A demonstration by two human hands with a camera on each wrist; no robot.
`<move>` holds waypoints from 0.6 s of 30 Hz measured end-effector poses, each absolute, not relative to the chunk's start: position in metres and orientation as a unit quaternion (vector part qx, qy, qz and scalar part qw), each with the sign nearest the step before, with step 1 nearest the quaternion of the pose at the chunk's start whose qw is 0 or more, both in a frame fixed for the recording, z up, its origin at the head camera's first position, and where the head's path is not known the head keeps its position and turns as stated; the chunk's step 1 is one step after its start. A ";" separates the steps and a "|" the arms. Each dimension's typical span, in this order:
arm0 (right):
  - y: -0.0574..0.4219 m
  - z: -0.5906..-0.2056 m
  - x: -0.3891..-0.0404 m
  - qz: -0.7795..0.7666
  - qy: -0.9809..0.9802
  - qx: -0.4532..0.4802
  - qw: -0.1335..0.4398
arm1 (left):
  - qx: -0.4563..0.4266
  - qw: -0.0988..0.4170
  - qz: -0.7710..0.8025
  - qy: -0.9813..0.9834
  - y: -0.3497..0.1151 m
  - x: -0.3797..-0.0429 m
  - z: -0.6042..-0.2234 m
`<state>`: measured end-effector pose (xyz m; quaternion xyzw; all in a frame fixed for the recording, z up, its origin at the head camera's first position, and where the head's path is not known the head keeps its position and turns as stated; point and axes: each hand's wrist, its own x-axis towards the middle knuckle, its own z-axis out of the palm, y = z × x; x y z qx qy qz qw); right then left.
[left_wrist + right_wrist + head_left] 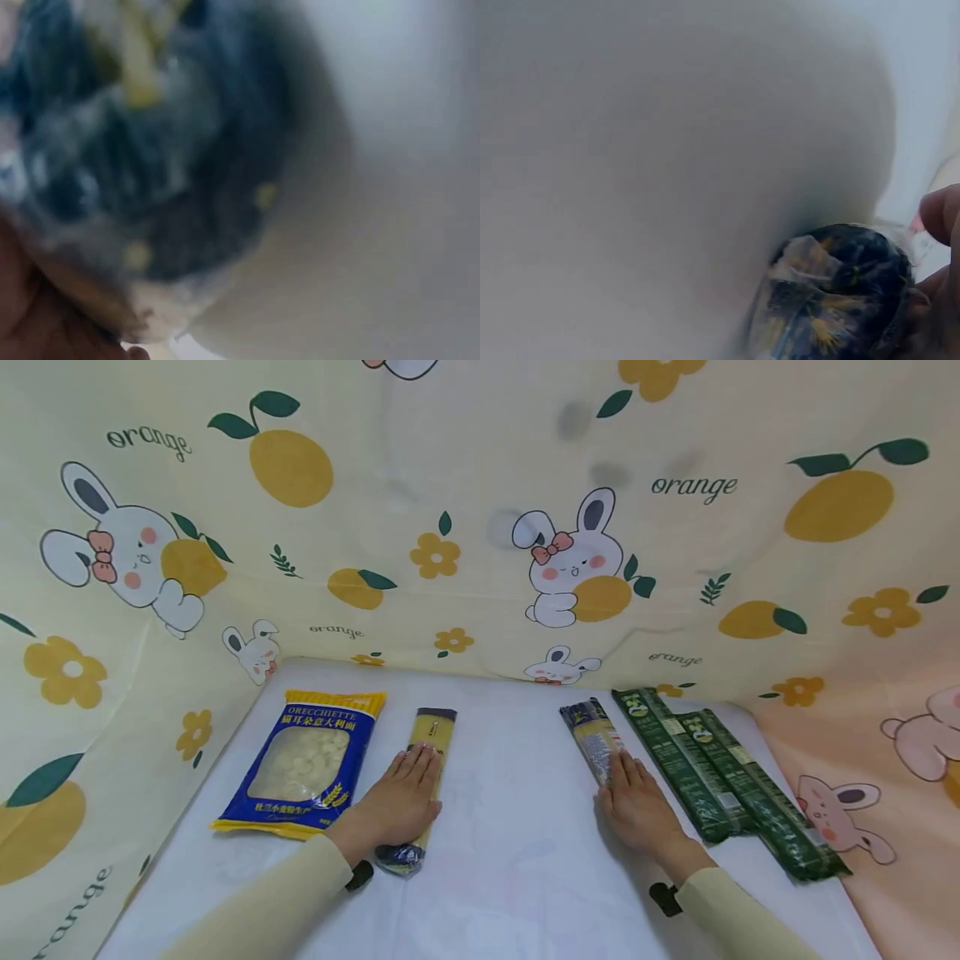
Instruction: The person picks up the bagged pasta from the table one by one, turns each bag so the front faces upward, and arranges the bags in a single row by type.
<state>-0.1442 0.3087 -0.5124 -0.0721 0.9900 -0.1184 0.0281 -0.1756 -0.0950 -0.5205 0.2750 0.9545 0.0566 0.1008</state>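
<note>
A slim yellow spaghetti pack [433, 727] with dark ends lies left of centre on the white table. My left hand [401, 793] rests over it, fingers extended along its length. Its crumpled dark blue end [165, 150] fills much of the left wrist view, blurred. Right of centre lies another slim pasta pack [592, 735], dark blue and yellow with a printed label. On its near part rests my right hand [637, 802], fingers straight and pointing away from me. The right wrist view shows that pack's wrapped end [832, 292] beside the thumb.
A big blue and yellow bag of orecchiette [303, 760] lies left of my left hand. Two long green packs, an upper one [682, 768] and a lower one [765, 793], lie side by side at the right. A printed cloth [465, 460] encloses the white table [510, 860].
</note>
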 end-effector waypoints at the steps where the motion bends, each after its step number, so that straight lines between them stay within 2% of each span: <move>1: 0.305 -0.512 -0.144 -0.120 0.990 -0.071 0.029 | 0.274 0.102 0.054 0.955 -0.100 -0.177 -0.521; 10: 0.269 -0.502 -0.136 -0.152 0.983 -0.087 0.053 | 0.271 0.103 0.059 0.955 -0.126 -0.185 -0.519; 18: 0.279 -0.510 -0.129 -0.116 0.985 -0.126 0.029 | 0.257 0.103 0.071 0.958 -0.135 -0.192 -0.518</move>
